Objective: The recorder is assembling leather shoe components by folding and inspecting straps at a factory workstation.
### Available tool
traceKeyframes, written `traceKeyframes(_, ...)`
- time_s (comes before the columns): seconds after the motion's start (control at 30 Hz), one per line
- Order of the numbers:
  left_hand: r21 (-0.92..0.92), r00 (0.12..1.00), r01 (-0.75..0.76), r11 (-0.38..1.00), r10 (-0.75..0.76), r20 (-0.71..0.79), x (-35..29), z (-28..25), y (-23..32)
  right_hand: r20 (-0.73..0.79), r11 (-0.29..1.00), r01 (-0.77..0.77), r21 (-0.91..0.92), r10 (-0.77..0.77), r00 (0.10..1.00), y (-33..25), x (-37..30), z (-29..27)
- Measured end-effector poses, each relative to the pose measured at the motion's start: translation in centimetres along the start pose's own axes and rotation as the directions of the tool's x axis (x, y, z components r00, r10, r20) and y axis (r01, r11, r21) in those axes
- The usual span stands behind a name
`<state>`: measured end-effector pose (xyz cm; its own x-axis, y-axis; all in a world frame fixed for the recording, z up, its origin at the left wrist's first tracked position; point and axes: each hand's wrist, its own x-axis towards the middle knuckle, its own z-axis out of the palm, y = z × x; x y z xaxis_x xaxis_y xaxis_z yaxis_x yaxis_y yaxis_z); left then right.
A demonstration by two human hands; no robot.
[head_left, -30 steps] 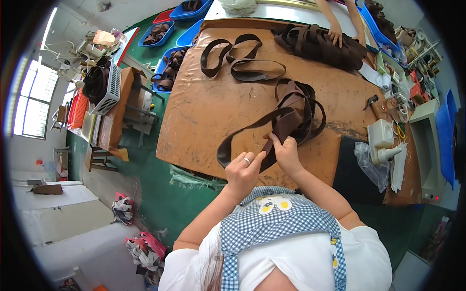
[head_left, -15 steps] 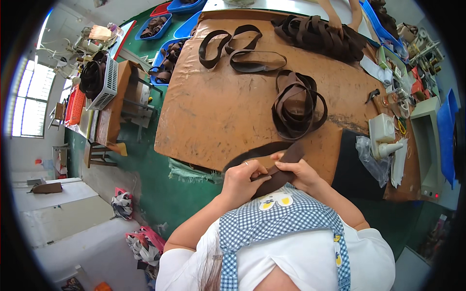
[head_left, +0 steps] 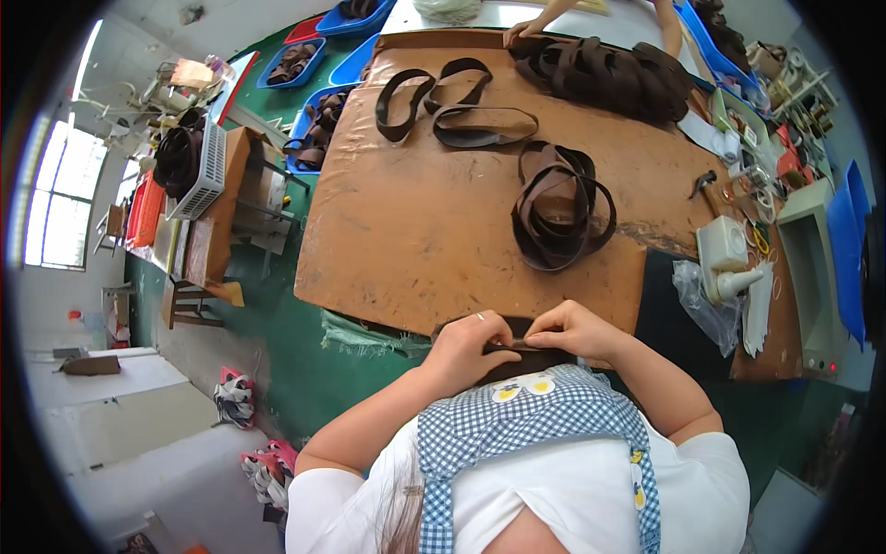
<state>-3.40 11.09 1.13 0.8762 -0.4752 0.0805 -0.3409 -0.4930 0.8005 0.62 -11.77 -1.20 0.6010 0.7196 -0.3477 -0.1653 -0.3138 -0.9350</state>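
Close to my apron, my left hand [head_left: 475, 345] and my right hand [head_left: 574, 331] pinch a dark brown fabric strap [head_left: 517, 366] between thumbs and fingers. The two hands are near each other, and part of the strap is hidden behind them and below the table edge. On the brown-covered table [head_left: 397, 231] beyond them lies a loose pile of looped straps [head_left: 559, 198]. Farther off are single strap loops, one of them a flattened ring [head_left: 484, 138].
At the far side, another person's hand [head_left: 526, 32] touches a long heap of straps [head_left: 604, 78]. On the right stand a white device [head_left: 724, 245], a plastic bag [head_left: 706, 300] and scissors [head_left: 761, 238]. Blue bins [head_left: 318, 125] of straps sit on the floor at the left.
My hands have drawn the raised strap end down and now pinch the strap closer to level. The other person's hand moved left along the heap.
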Motion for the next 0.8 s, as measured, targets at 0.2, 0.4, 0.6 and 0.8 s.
traceKeyframes(0.2, 0.127, 0.990, -0.125, 0.984, 0.131, -0.042, -1.0, -0.1, -0.5, 0.137, 0.990, -0.091, 0.105, 0.076, 0.988, -1.5, 2.3, 0.4)
traceKeyframes(0.4, -0.255, 0.945, 0.327, 0.910, -0.320, 0.071, -2.7, -2.4, -1.5, 0.113, 0.952, -0.146, 0.269, 0.119, 0.986, -1.0, 2.5, 0.5)
traceKeyframes(0.6, 0.068, 0.976, -0.144, 0.987, 0.153, -0.157, -1.6, -2.2, -0.2, 0.191, 0.985, -0.071, 0.154, 0.040, 0.981, -3.3, 4.3, 1.3)
traceKeyframes(0.8, -0.304, 0.959, 0.279, 0.911, -0.281, 0.039, -1.8, -2.2, -1.1, 0.138, 0.976, -0.092, 0.198, 0.066, 0.988, -2.2, 3.5, -0.3)
